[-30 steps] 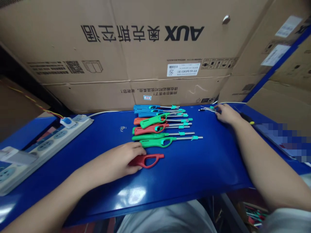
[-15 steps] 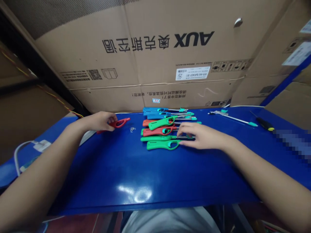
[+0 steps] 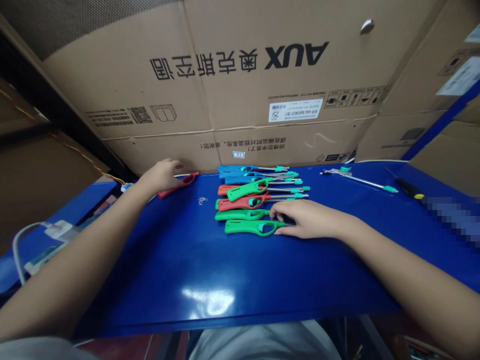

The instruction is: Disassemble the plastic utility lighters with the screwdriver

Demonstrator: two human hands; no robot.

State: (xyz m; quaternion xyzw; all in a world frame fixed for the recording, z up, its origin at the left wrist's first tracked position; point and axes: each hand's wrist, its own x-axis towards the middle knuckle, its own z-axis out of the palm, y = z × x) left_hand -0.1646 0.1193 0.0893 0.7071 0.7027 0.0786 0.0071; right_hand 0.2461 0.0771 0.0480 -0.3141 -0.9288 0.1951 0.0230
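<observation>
Green lighter [image 3: 240, 227], nearest of the row, lies just left of the right hand [image 3: 311, 218]. The thumb touches its nose, the fingers curling on the far side; whether they grip, I cannot tell. Its long axis runs left to right, handle left, rod right. Other lighters [image 3: 237, 203] lie beyond. At far left, the left hand [image 3: 158, 178] stands with fingers apart beside a red handle [image 3: 166, 193], slanting, loop end right and far; half a second ago it was clasping that handle.
</observation>
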